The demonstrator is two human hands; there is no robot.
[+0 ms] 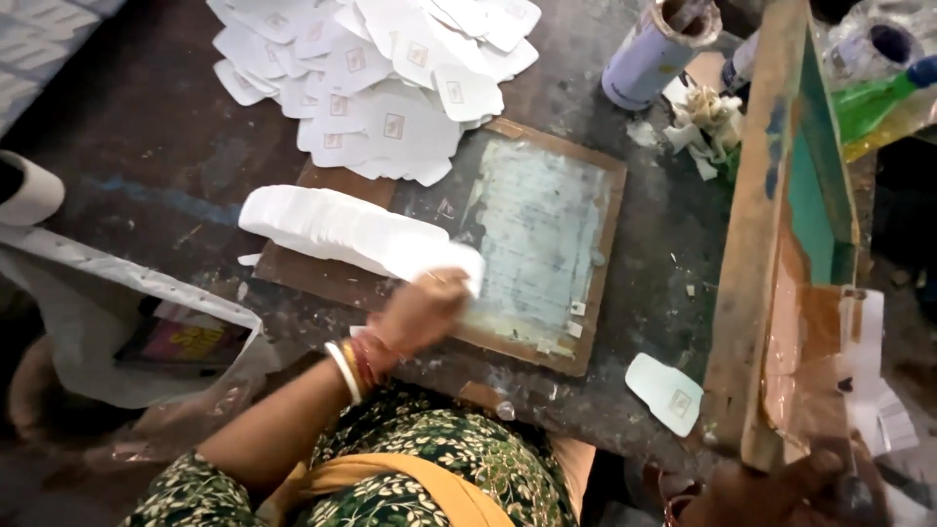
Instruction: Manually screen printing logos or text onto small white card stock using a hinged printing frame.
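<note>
Pinching fanned white paper tags [351,232], left hand [420,312]; right hand [781,488] perhaps gripping wooden frame [756,244].

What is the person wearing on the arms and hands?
The left hand is bare, with white and red bangles at the wrist. The sleeve has a green and white floral print. The right hand shows dark bangles, partly out of view.

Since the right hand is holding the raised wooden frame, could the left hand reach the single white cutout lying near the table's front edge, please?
Probably yes: the left hand rests on the fanned stack, and bare table lies between it and the single cutout.
</note>
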